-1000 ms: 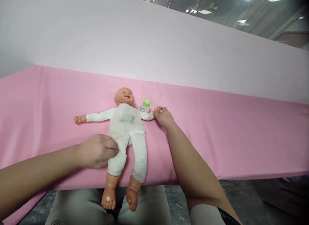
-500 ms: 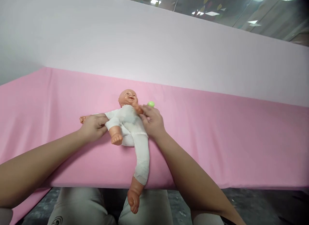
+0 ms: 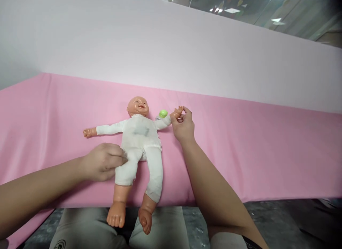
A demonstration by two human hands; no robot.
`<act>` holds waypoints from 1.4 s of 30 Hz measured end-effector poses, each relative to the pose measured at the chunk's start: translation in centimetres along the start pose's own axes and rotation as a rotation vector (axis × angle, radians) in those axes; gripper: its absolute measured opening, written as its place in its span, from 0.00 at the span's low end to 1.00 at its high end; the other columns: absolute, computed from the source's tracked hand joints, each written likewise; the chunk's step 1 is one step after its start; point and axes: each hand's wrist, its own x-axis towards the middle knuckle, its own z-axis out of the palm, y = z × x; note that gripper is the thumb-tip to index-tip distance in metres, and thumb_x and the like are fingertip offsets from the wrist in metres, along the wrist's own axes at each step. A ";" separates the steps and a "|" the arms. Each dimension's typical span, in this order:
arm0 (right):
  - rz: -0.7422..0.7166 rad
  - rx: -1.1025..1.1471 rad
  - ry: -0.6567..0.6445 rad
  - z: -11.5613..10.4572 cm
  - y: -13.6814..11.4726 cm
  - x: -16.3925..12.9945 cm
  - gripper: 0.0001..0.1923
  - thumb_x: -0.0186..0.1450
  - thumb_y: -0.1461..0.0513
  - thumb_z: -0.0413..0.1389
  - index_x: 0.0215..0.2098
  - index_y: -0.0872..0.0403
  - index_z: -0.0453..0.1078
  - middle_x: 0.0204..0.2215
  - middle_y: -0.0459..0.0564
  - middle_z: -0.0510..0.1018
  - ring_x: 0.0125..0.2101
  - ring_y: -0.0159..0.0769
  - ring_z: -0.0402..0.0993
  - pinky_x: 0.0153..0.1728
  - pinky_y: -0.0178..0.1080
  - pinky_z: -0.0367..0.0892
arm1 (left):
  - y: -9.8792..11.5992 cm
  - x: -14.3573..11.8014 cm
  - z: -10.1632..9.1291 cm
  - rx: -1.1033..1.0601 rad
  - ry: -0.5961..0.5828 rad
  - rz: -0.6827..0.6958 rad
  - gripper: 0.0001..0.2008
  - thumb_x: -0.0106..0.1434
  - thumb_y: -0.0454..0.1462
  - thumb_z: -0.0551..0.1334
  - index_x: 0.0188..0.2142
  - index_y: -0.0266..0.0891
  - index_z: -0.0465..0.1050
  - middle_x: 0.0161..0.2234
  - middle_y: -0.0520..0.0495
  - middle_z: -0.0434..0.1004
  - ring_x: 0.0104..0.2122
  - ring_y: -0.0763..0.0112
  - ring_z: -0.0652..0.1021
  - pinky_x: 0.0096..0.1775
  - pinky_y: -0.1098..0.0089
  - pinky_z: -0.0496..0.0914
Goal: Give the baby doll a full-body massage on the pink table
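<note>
A baby doll with a bald plastic head and a white cloth body lies on its back, its feet hanging over the table's front edge. My right hand pinches the doll's small plastic hand, holding that arm out to the side. At the doll's thigh on the left, my left hand is closed, its curled fingertips gripping the white cloth. The doll's other arm stretches out to the left, untouched. A bright green round thing shows just behind the raised arm, partly hidden by it.
Pink cloth covers the table. A white panel rises behind it, with glass and ceiling lights above. My knees are under the front edge, near the doll's feet.
My right hand has drawn the doll's arm outward to the right. The bent leg has come down straight over the edge, and my left hand has moved from the doll's arm to its thigh.
</note>
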 end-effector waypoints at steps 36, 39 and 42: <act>0.166 -0.231 -0.222 -0.6 3.0 1.3 0.40 0.69 0.55 0.56 0.75 0.55 0.51 0.54 0.61 0.82 0.51 0.51 0.80 0.55 0.52 0.72 | 0.1 0.1 2.0 0.008 -0.039 -0.011 0.10 0.69 0.34 0.56 0.29 0.42 0.61 0.29 0.48 0.66 0.27 0.65 0.69 0.31 0.63 0.63; 0.197 -0.312 -0.287 -0.6 4.3 1.8 0.38 0.69 0.56 0.56 0.74 0.57 0.54 0.64 0.65 0.74 0.59 0.53 0.76 0.60 0.51 0.69 | 0.2 0.2 2.6 0.050 -0.056 0.015 0.10 0.67 0.33 0.56 0.29 0.42 0.58 0.29 0.47 0.65 0.28 0.64 0.67 0.31 0.63 0.61; 0.205 -0.404 -0.316 -1.0 4.2 2.0 0.34 0.70 0.54 0.56 0.70 0.58 0.61 0.62 0.66 0.76 0.59 0.55 0.76 0.59 0.52 0.69 | 0.4 0.2 2.2 0.036 -0.092 -0.010 0.08 0.64 0.33 0.57 0.29 0.43 0.59 0.30 0.47 0.65 0.28 0.63 0.68 0.30 0.63 0.62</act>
